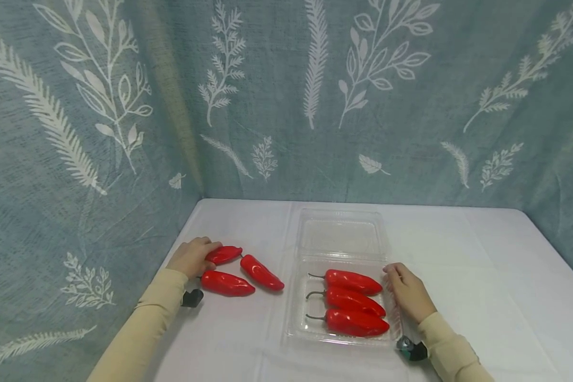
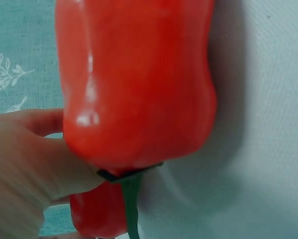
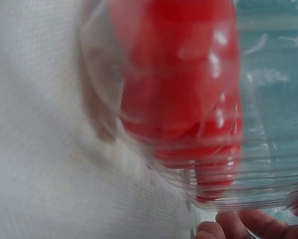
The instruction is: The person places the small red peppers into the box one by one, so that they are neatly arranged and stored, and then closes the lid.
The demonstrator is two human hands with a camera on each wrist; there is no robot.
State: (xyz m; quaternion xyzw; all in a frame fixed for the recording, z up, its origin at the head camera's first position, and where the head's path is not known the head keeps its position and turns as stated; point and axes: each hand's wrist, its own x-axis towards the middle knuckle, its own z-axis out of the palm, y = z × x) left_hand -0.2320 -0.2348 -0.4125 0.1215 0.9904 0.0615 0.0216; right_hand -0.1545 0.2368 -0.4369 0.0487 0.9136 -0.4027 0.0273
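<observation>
Grasping long red pepper (image 1: 225, 255) by its left end at left side of bench (image 1: 482, 286): left hand (image 1: 193, 257), grip closed round it. Two loose peppers (image 1: 227, 283) lie just beside. Right hand (image 1: 408, 293): grip pinching right rim of clear plastic clamshell (image 1: 298, 313) near far corner. Lid (image 1: 341, 234) folded back; three stemmed peppers (image 1: 353, 302) inside, side by side, stems leftward.

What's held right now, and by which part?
Left-hand grip: the farthest loose red pepper, by its left end. Right-hand grip: the clear container, by its right rim near the lid-side corner.
</observation>
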